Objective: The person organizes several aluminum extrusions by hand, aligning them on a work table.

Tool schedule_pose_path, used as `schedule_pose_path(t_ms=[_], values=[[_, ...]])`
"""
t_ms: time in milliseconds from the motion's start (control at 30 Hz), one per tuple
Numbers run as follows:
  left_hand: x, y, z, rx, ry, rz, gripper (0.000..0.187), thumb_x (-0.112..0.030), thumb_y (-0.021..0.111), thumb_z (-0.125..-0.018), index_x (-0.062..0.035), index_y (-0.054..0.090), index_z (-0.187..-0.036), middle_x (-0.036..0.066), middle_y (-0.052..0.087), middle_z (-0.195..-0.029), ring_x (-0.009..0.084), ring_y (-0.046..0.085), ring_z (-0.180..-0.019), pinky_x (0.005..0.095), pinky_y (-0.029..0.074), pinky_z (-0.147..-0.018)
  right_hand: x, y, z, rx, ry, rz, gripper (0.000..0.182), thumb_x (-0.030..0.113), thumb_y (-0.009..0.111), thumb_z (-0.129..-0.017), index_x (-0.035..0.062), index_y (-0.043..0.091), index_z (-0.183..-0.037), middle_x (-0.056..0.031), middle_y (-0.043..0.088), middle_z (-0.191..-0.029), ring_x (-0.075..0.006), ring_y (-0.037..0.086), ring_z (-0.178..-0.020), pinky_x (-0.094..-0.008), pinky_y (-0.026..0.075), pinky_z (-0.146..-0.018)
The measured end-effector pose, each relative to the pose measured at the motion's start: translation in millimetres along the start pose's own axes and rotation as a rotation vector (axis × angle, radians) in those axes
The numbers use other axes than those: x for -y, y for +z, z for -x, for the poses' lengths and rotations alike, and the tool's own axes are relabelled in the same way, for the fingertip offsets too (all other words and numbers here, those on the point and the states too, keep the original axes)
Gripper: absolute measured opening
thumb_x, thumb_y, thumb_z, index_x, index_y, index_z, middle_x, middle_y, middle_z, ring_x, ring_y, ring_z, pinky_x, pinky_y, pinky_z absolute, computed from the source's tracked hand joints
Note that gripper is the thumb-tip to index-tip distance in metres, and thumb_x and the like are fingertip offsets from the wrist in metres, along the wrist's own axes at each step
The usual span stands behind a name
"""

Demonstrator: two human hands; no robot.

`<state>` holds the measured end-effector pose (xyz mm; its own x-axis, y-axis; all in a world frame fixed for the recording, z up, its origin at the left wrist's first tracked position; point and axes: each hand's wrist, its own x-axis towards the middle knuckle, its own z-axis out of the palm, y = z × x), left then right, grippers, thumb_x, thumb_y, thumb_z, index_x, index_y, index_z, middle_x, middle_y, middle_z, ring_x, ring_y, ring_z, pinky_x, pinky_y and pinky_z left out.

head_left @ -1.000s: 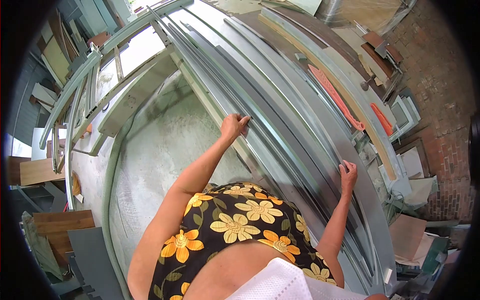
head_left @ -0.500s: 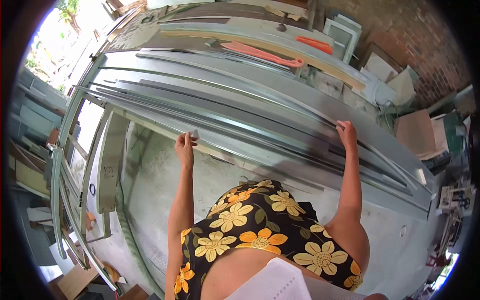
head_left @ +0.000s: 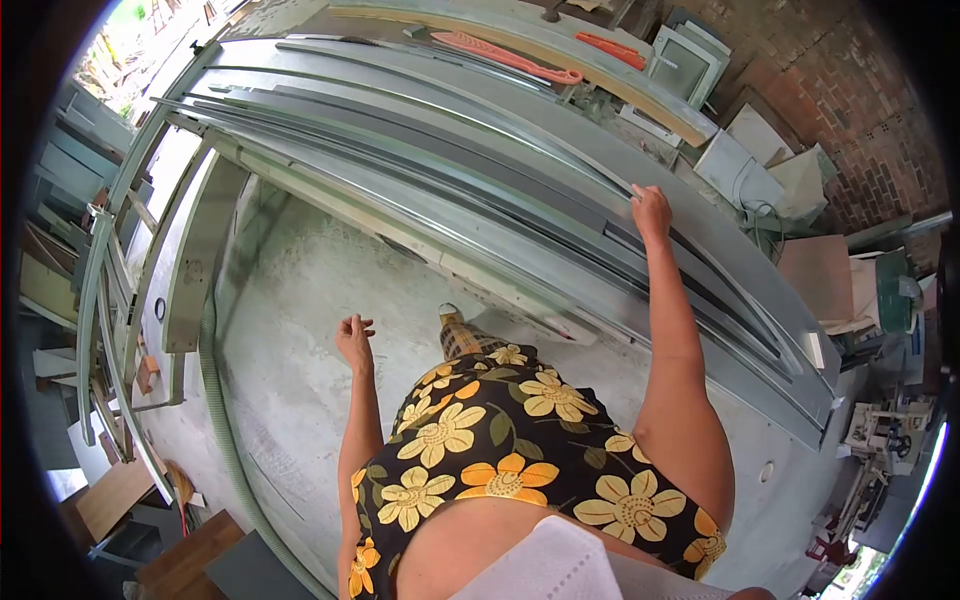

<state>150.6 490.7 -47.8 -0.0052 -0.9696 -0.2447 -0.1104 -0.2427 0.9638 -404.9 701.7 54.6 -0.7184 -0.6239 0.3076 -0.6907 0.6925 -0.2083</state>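
Note:
My right hand (head_left: 652, 212) is closed on the edge of a long thin metal strip (head_left: 520, 135), which runs left across the workbench (head_left: 590, 118). Over the concrete floor, off the bench's near edge, my left hand (head_left: 355, 342) has its fingers curled together; anything between them is too small to make out. Several long grey metal profiles (head_left: 430, 190) lie lengthwise on the bench between the strip and the near edge.
Beyond the strip lie a pink perforated tool (head_left: 505, 57) and an orange item (head_left: 612, 50). A ribbed hose (head_left: 215, 400) runs along the floor at left, near a metal frame (head_left: 95, 310). White-framed panels (head_left: 685, 65) lean at the back right.
My left hand has moved away from the bench edge, and the small grey piece at its fingertips no longer shows. The view has shifted; my right hand remains at the strip.

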Motion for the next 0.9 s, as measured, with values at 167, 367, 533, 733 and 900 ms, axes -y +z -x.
schedule_pose_path(t_ms=[167, 367, 533, 733, 900], values=[[13.3, -4.5, 34.6, 0.002, -0.008, -0.002, 0.018, -0.018, 0.055, -0.086, -0.0008, 0.053, -0.082, 0.01, 0.061, -0.072, 0.0138, 0.059, -0.059, 0.0234, 0.048, -0.049, 3.1, 5.4, 2.5, -0.009, 0.022, 0.037, 0.03, 0.015, 0.063, -0.076, 0.0134, 0.063, -0.106, -0.0103, 0.058, -0.098, -0.0283, 0.055, -0.095, -0.0383, 0.046, -0.08], [-5.7, 25.8, 48.1, 0.023, -0.113, 0.157, 0.015, -0.024, 0.054, -0.088, -0.0094, 0.055, -0.089, 0.008, 0.065, -0.079, 0.0096, 0.055, -0.054, 0.0171, 0.033, -0.044, 13.3, -2.5, 12.8, 0.032, 0.001, 0.007, 0.035, 0.012, 0.059, -0.076, 0.01, 0.058, -0.111, -0.0117, 0.056, -0.102, -0.0304, 0.053, -0.099, -0.0408, 0.042, -0.084], [-57.9, 76.1, 59.6, 0.134, -0.062, 0.324, 0.016, -0.023, 0.055, -0.087, -0.0073, 0.055, -0.09, 0.007, 0.064, -0.078, 0.0106, 0.055, -0.055, 0.0169, 0.036, -0.045, 2.0, -22.2, 27.1, -0.026, -0.091, -0.22, 0.038, 0.016, 0.061, -0.076, 0.0077, 0.056, -0.112, -0.0122, 0.056, -0.108, -0.0294, 0.051, -0.103, -0.0387, 0.041, -0.088], [-103.2, 149.5, 86.0, 0.215, -0.014, 0.517, 0.018, -0.021, 0.056, -0.086, -0.006, 0.055, -0.094, 0.008, 0.063, -0.08, 0.0126, 0.056, -0.062, 0.019, 0.04, -0.052, -69.2, -69.9, 65.2, 0.044, -0.037, -0.221, 0.037, 0.019, 0.063, -0.077, 0.0098, 0.057, -0.112, -0.0094, 0.055, -0.111, -0.0271, 0.051, -0.104, -0.0375, 0.041, -0.089], [-131.1, 209.1, 145.2, 0.275, 0.089, 0.467, 0.021, -0.022, 0.055, -0.088, -0.0035, 0.054, -0.098, 0.007, 0.061, -0.081, 0.0124, 0.055, -0.066, 0.0205, 0.042, -0.059, -154.7, -108.1, 106.0, 0.185, 0.032, -0.187, 0.038, 0.02, 0.063, -0.076, 0.0091, 0.057, -0.112, -0.0093, 0.053, -0.112, -0.0256, 0.05, -0.105, -0.0384, 0.04, -0.089]])
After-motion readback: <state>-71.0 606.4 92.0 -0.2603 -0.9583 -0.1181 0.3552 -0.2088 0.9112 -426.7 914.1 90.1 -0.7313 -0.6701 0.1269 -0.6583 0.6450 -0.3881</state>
